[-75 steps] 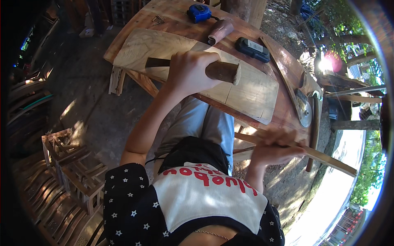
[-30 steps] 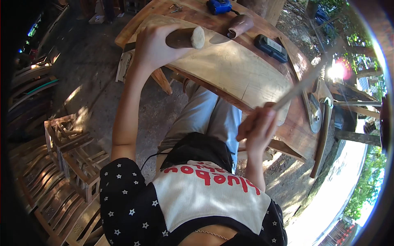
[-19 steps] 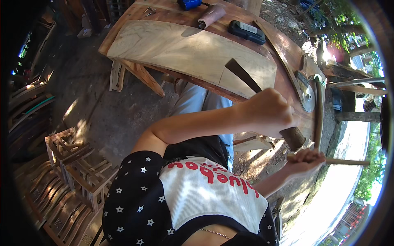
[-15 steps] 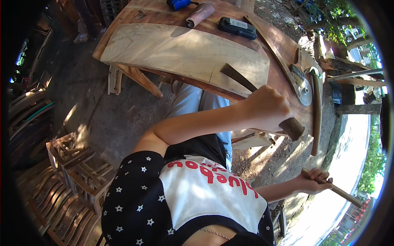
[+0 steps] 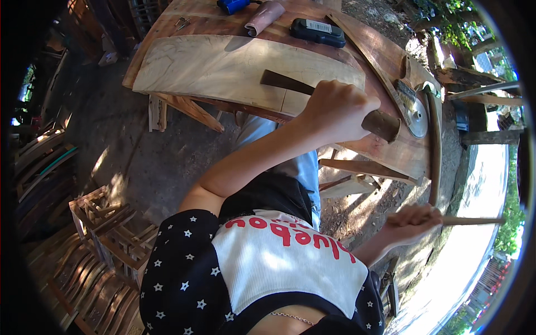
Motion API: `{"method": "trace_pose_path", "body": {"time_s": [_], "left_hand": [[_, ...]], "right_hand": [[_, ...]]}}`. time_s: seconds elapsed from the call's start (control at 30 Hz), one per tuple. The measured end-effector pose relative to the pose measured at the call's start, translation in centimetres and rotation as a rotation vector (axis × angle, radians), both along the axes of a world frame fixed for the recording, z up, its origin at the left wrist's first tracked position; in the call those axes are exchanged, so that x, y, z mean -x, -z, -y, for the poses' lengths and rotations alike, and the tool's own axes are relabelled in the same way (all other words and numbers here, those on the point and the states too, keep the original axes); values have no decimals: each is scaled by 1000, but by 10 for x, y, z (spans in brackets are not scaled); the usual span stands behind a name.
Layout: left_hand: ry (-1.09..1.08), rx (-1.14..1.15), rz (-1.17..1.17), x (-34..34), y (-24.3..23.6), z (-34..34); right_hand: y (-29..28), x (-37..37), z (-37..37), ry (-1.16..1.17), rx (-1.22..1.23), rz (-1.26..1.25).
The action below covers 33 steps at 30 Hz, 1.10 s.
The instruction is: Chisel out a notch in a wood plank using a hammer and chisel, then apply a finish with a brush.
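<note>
Head: chisel (image 5: 286, 82) through left grip (image 5: 339, 109)

2 hands (image 5: 338, 110) (image 5: 414, 222), 1 hndld blade (image 5: 288, 82), 1 held stick (image 5: 470, 221), 1 blk case (image 5: 317, 34)

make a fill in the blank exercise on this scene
Of the left hand and right hand, the ____ one grips the dark-bladed tool.
From the right hand, the wooden stick juts toward the picture's ____ edge.
The black sleeve is patterned with white ____.
The pale board lies on the wooden ____.
Missing words: left; right; stars; table.
</note>
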<state>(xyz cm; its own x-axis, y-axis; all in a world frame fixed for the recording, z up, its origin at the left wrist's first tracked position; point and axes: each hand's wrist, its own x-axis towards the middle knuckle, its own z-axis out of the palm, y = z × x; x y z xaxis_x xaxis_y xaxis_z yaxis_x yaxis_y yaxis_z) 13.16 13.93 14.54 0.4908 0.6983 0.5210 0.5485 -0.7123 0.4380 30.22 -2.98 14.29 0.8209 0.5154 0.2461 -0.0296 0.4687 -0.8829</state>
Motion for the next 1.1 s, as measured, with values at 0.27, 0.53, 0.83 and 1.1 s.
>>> {"method": "trace_pose_path", "body": {"time_s": [0.27, 0.53, 0.83, 1.1], "left_hand": [[-106, -18, -11, 33, -1, -20], [-224, -66, 18, 63, 0, -30], [-234, -65, 37, 92, -6, -35], [-242, -86, 69, 105, -10, -43]], "right_hand": [[7, 40, -21, -129, 246, -152], [31, 62, -48, -232, 270, 279], [21, 87, -70, -208, -36, 54], [55, 124, -65, -481, 348, 732]]}}
